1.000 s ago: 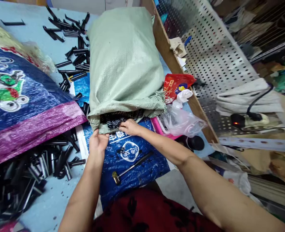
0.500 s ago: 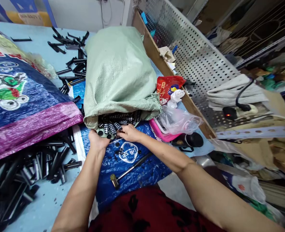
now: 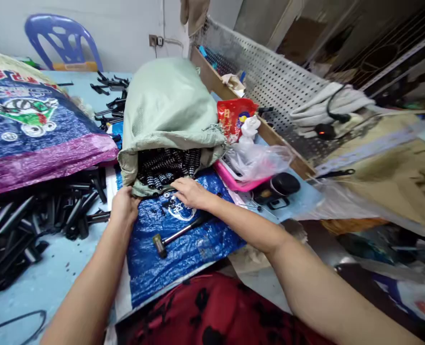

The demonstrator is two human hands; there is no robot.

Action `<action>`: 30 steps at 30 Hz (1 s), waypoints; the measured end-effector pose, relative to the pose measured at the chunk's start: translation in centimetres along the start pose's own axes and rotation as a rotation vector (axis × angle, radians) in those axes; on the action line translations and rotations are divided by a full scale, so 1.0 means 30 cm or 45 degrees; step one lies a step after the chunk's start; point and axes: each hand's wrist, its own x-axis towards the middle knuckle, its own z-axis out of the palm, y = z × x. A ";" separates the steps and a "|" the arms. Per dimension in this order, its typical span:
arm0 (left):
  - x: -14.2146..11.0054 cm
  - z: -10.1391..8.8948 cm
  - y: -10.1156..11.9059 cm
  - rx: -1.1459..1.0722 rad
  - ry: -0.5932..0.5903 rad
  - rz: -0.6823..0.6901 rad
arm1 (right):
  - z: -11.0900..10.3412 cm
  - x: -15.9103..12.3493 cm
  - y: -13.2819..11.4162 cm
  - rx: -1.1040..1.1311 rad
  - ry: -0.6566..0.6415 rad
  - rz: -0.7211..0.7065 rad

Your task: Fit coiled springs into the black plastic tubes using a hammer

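Note:
A pale green woven sack (image 3: 172,100) lies on its side with its mouth toward me. Inside the mouth show many black rod-like parts with light speckled bands (image 3: 160,178). My left hand (image 3: 124,208) is closed on the lower left edge of the sack's mouth, its fingertips partly hidden by the cloth. At the lower right of the opening, my right hand (image 3: 191,192) has its fingers closed on the sack's lower lip. Beneath both hands spreads a blue plastic sheet (image 3: 183,258). A hammer (image 3: 178,235) rests on it, just below my right hand.
To the left, a printed blue and purple bag (image 3: 47,139) stands beside piled black parts (image 3: 47,215). A pink tray (image 3: 234,182), a clear plastic bag (image 3: 257,160), a black cylindrical object (image 3: 285,184) and a red packet (image 3: 236,117) sit right, along a wooden edge (image 3: 288,151).
The view has tilted up and shifted. The sack's mouth now gapes wider, showing more of the black parts. My left hand has moved outward to the mouth's left edge; my right stays at the lower lip.

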 end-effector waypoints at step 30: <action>-0.457 -0.040 -0.425 1.884 -0.848 1.446 | -0.173 -0.450 0.262 -0.546 0.337 0.523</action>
